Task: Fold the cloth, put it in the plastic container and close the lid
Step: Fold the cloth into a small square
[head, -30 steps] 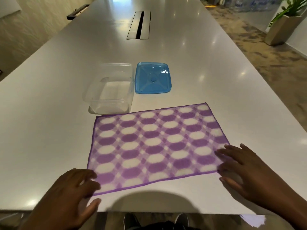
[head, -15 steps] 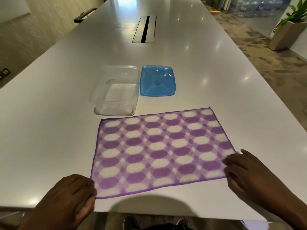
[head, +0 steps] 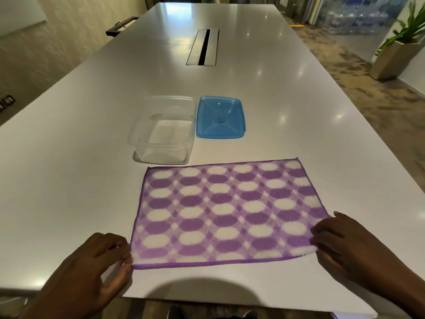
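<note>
A purple and white patterned cloth (head: pixel 226 212) lies spread flat on the white table (head: pixel 80 157) in front of me. My left hand (head: pixel 96 268) pinches its near left corner. My right hand (head: pixel 345 245) pinches the near right corner, which is lifted slightly off the table. Beyond the cloth's far left corner stands a clear plastic container (head: pixel 163 130), open with nothing in it. Its blue lid (head: pixel 220 116) lies flat on the table just to the right of the container.
A metal cable hatch (head: pixel 203 47) is set into the table farther back. The table's near edge runs just below my hands. A potted plant (head: pixel 400 49) stands on the carpeted floor at the far right.
Both hands have closed onto the cloth's near corners, and the right corner has lifted a little. The view has tilted so everything sits lower in the frame.
</note>
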Demonstrator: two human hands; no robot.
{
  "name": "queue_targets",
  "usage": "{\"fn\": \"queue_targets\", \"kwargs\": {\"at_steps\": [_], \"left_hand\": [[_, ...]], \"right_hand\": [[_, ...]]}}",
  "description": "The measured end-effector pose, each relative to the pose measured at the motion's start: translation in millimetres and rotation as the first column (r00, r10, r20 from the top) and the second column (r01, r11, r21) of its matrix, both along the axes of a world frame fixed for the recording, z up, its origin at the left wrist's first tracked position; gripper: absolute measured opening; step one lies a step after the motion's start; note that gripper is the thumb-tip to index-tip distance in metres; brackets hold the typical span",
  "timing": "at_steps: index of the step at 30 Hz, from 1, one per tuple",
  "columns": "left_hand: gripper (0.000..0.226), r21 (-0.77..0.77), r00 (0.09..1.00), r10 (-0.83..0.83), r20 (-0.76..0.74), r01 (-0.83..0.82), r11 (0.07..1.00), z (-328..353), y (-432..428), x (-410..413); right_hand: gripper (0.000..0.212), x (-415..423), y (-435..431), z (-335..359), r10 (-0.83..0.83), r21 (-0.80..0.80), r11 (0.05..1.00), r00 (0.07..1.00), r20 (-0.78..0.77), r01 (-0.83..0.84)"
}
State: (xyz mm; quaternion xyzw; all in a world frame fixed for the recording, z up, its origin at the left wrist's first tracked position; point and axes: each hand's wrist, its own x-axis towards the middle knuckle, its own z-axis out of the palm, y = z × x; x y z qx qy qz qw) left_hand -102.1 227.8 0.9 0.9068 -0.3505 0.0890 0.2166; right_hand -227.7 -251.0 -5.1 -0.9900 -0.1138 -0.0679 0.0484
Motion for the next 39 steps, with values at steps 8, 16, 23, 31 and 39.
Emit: {"fn": "queue_targets", "kwargs": {"at_steps": [8, 16, 23, 31, 39], "left_hand": [[0.009, -0.006, 0.996, 0.037, -0.086, -0.037, 0.999, 34.7, 7.1, 20.1], [0.012, 0.086, 0.974, 0.209, -0.084, -0.202, 0.976, 75.2, -34.3, 92.1], [0.01, 0.22, 0.9, 0.424, -0.1, -0.396, 0.892, 59.4, -89.1, 133.5], [0.02, 0.207, 0.847, 0.508, 0.153, -0.531, 0.822, 43.1, -119.9, 111.1], [0.031, 0.045, 1.0, 0.029, -0.002, -0.029, 0.999, 2.4, -186.2, 74.3]], "right_hand": [[0.012, 16.6, -20.1, 63.4, 0.082, 0.291, 0.955, 0.992, -0.093, -0.052], [0.014, 87.0, -39.5, 101.1, 0.007, 0.405, 0.905, 0.946, -0.325, 0.133], [0.009, 150.8, -38.4, 77.6, -0.121, 0.306, 0.917, 0.909, -0.399, 0.256], [0.017, 166.6, -37.9, 54.9, -0.331, 0.139, 0.915, 0.901, -0.282, 0.38], [0.054, 136.1, 74.7, 24.9, -0.082, 0.196, 0.978, 0.996, 0.019, 0.076]]}}
